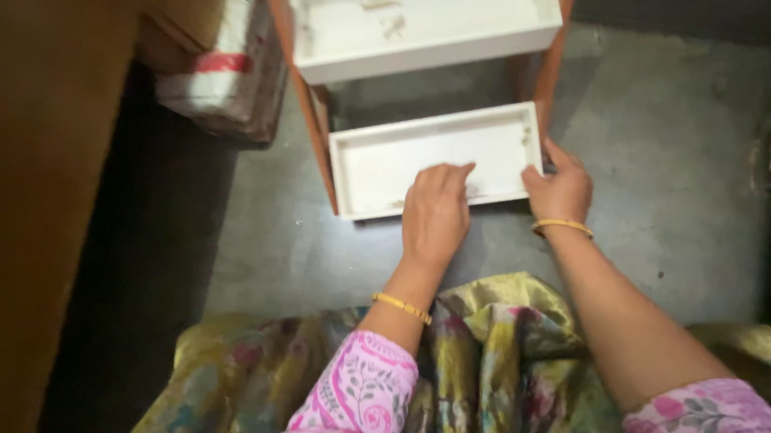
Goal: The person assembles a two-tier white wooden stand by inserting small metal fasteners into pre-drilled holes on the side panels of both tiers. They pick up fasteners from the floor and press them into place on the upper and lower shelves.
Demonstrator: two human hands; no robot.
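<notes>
Pink flowery sleeves and a shiny gold and flowered cloth sit closest, over the person's lap. Each wrist wears a thin gold bangle.

Beyond the lap lies a grey concrete floor. On it stands a small cabinet with orange-brown sides and two white drawers, both pulled out. On the left rises a big brown wooden panel, with a wrapped white and red bundle just past it.

Up top, the upper drawer has brown smudges inside. Below it, the lower drawer is near the floor.

Now the hands. Left hand lies flat over the lower drawer's front edge, fingers loosely bent and reaching inside, holding nothing. Right hand holds the drawer's front right corner, thumb on the front and fingers round the side.
</notes>
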